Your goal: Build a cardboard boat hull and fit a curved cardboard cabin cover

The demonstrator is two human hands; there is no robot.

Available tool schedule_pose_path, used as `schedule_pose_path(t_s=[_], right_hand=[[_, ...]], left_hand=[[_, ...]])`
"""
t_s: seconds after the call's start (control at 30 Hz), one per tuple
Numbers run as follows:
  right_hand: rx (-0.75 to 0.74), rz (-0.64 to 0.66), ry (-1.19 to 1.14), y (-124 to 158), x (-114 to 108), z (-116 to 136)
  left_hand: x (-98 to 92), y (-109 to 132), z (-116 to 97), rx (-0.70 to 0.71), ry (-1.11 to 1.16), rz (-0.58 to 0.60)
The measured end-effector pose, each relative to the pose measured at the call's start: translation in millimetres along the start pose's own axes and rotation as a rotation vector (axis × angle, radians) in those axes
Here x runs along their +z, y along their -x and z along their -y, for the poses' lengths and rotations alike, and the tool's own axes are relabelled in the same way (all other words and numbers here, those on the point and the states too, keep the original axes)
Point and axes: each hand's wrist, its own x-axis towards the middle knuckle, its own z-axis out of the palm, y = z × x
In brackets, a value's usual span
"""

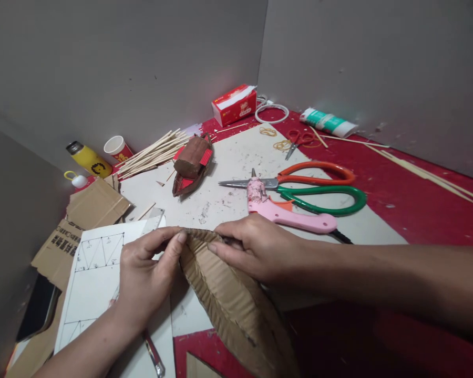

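Observation:
A boat-shaped cardboard hull (228,294), brown with ribbed sides, slants from the middle of the view down to the bottom edge. My left hand (150,273) pinches the left corner of its far end between thumb and fingers. On the right side of that same end, my right hand (256,247) grips the rim, thumb on the inside and the other fingers mostly hidden. Just beyond my right hand lies a pink glue gun (291,216), resting across large scissors (319,176) with one orange and one green handle.
A small brown model boat (193,163) stands on the white board (228,152), beside a bundle of wooden sticks (153,152). A paper drawing (90,289), a utility knife (153,354) and cardboard pieces (98,205) lie left. Behind are a yellow bottle (89,159) and a tissue pack (235,105).

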Motion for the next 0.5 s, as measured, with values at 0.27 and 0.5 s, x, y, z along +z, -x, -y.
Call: schedule_pose_path(t_s=[0.27, 0.5], right_hand=[[-0.019, -0.031, -0.057, -1.4, 8.7, -5.9], [0.006, -0.024, -0.036, -0.6, 3.4, -0.2]], left_hand=[[4.0, 2.7, -5.4, 0.007, -0.069, 0.014], [2.9, -0.2, -5.4, -0.126, 0.056, 0.068]])
